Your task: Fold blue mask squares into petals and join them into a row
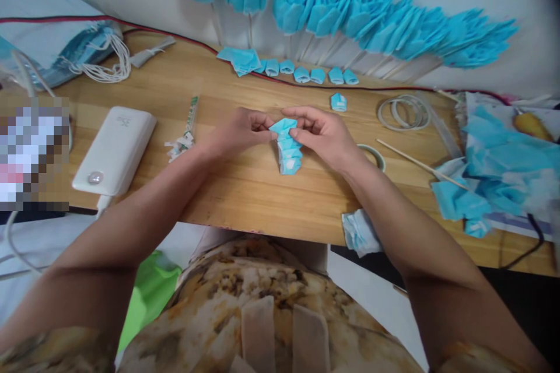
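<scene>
Between my hands, above the middle of the wooden table, is a strip of folded blue fabric with white patches on its lower part. My left hand pinches its upper left edge between thumb and fingers. On the other side my right hand grips the upper right edge, thumb in front. The strip hangs down toward me from both grips. A small folded blue piece lies alone just beyond my right hand. Farther back sits a row of similar small pieces, beside a flat blue stack.
Blue fabric flowers on sticks lean along the wall. At left are a white power bank and a cord bundle. Rightward lie a tape roll, a thin stick, coiled strips and a blue fabric heap.
</scene>
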Available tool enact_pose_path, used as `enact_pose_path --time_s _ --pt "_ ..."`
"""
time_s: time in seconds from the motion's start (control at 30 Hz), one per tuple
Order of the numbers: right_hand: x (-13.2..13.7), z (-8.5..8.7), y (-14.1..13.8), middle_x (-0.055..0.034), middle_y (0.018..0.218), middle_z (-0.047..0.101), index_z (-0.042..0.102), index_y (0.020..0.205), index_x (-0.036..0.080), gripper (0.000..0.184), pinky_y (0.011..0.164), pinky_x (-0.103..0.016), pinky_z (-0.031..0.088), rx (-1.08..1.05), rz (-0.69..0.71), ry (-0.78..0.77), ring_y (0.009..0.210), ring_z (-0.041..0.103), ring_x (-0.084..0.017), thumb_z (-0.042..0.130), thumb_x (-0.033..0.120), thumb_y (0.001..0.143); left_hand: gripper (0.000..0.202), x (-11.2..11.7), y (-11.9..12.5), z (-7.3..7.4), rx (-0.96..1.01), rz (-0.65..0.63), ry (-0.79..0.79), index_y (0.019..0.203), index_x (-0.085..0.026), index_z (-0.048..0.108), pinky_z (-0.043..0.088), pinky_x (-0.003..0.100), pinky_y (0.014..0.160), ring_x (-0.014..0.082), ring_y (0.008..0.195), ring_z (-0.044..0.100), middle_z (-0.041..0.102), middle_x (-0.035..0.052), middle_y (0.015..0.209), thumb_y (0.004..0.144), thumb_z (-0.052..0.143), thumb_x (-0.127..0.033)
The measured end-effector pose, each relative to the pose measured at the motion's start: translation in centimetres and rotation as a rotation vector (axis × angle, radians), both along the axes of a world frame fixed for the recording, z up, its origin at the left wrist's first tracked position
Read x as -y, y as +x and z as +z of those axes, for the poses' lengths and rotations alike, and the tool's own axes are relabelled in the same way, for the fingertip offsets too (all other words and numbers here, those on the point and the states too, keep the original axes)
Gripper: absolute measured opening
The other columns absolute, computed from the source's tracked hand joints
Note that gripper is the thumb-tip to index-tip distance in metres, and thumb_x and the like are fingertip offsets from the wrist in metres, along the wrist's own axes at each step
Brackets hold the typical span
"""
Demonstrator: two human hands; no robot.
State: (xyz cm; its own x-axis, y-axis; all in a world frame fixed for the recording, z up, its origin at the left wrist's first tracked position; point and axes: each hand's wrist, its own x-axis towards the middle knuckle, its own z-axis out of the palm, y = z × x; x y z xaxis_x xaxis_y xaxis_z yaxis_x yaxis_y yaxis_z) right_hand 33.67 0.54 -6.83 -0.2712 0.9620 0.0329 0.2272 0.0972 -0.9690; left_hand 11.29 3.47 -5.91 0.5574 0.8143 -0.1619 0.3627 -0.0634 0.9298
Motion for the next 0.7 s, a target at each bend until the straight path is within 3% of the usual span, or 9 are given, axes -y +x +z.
enact_pose_path --time_s 0.23,0.43,0.7 --pt "-0.17 -0.06 0.21 0.0024 0.077 0.063 0.074 0.116 0.027 0.034 0.066 -0.03 0.049 -0.019 -0.104 0.003 0.069 0.055 -0.014 0.072 0.027 0.082 0.015 0.08 -0.45 1.0 0.034 0.058 -0.033 0.086 -0.015 0.071 0.03 0.023 0.056 0.007 0.056 0.04 0.056 -0.0034 0.065 0.081 0.069 -0.029" --pt "0.16 0.24 0.02 0.0015 0.079 0.065 0.073 0.115 0.027 0.034 0.071 -0.033 0.052 0.015 -0.117 -0.002 0.073 0.058 -0.016 0.074 0.035 0.081 0.029 -0.35 -0.24 0.28 0.062 0.025 -0.051 0.101 -0.018 0.071 0.031 0.024 0.057 0.0086 0.059 0.046 0.062 -0.0016 0.072 0.076 0.075 -0.032" --pt "0.21 0.15 -0.14 0.0023 0.076 0.062 0.073 0.115 0.026 0.032 0.068 -0.032 0.048 0.035 -0.11 0.051 0.069 0.055 -0.014 0.071 0.03 0.083 0.012 0.17 0.34 0.62 0.022 0.107 -0.022 0.079 -0.017 0.071 0.03 0.025 0.055 0.0077 0.055 0.04 0.057 -0.0031 0.062 0.077 0.07 -0.029"
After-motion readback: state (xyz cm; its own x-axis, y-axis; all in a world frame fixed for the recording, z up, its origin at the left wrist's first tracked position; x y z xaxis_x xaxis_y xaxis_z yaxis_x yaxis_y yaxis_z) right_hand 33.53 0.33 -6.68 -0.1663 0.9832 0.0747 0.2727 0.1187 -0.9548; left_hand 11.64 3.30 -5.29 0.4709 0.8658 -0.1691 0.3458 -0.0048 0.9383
